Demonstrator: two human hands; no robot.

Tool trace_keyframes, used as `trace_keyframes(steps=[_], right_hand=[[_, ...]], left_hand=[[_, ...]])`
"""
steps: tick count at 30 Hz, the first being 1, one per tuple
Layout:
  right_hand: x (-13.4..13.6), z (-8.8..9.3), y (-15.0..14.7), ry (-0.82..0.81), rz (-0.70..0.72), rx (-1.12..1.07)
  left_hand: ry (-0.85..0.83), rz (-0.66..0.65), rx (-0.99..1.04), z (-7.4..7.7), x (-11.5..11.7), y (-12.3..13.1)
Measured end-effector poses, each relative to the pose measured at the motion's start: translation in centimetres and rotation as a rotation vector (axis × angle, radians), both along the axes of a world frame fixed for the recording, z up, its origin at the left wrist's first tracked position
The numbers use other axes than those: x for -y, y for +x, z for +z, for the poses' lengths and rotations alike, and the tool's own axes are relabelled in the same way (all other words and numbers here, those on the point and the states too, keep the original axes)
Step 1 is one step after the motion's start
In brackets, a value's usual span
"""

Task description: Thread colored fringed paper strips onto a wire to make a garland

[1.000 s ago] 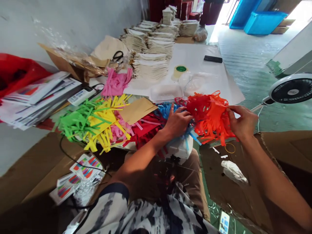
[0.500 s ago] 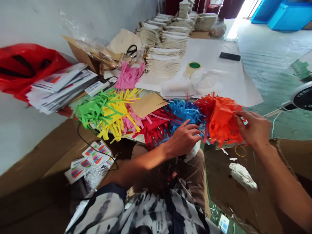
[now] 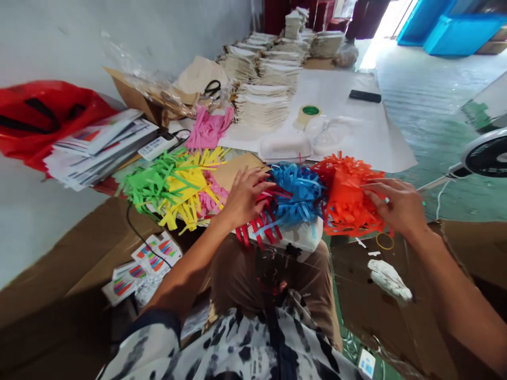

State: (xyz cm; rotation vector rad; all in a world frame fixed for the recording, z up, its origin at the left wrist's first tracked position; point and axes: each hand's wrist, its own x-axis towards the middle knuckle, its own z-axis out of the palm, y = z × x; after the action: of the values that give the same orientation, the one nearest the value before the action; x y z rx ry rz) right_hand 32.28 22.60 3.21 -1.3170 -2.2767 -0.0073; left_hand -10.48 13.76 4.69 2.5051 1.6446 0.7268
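Observation:
Piles of cut paper strips lie in a row along the table edge: green [image 3: 148,182], yellow [image 3: 186,184], red [image 3: 261,219], blue [image 3: 299,192] and orange [image 3: 348,198]. My left hand [image 3: 243,195] rests flat with fingers spread on the red strips, beside a brown envelope [image 3: 237,169]. My right hand [image 3: 396,206] lies on the right side of the orange strips, its fingertips pressing into the pile. A further pink pile [image 3: 208,129] sits behind the yellow one.
Stacks of beige bags [image 3: 261,103] fill the far table, with a tape roll [image 3: 307,113], black scissors [image 3: 212,88] and a dark phone [image 3: 365,96]. Printed cards [image 3: 95,145] and a red bag [image 3: 35,113] lie left. A white fan [image 3: 485,155] stands right; a rubber band [image 3: 385,241] lies on cardboard.
My left hand has moved left from the orange and blue strips to the red pile. The orange pile, earlier lifted between both hands, now lies on the table under my right hand.

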Motion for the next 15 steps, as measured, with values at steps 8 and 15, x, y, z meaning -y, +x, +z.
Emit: trace_keyframes(steps=[8, 15], right_hand=[[0.1, 0.2, -0.6, -0.003, 0.031, -0.148], [0.6, 0.4, -1.2, 0.003, 0.058, -0.373]], left_hand=[[0.016, -0.178, 0.249, 1.0, -4.0, 11.7], [-0.429, 0.028, 0.842, -0.4, -8.3, 16.0]])
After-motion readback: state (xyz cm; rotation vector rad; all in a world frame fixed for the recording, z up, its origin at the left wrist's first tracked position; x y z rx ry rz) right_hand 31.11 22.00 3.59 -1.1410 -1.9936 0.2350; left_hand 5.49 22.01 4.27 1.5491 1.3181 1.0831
